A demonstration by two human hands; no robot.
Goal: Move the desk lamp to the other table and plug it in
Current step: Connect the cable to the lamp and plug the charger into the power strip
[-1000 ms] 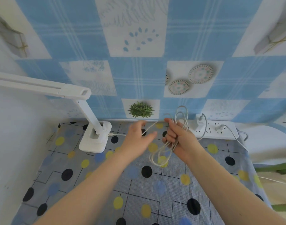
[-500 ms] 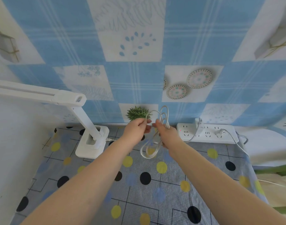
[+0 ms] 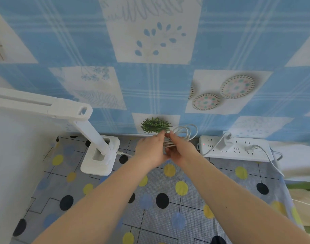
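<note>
No readable text, brand, number or label is found anywhere. Faint grey marks are seen on the white adapter (image 3: 224, 142) plugged into the power strip (image 3: 238, 154), but they are too small and blurred to be read. A small red indicator light is lit at the strip's left end; no lettering is seen beside it. No markings are made out on the desk lamp (image 3: 98, 155). Only printed patterns, no words, are carried by the wall covering (image 3: 150, 85) and the dotted cloth (image 3: 168, 217) over the surface.
</note>
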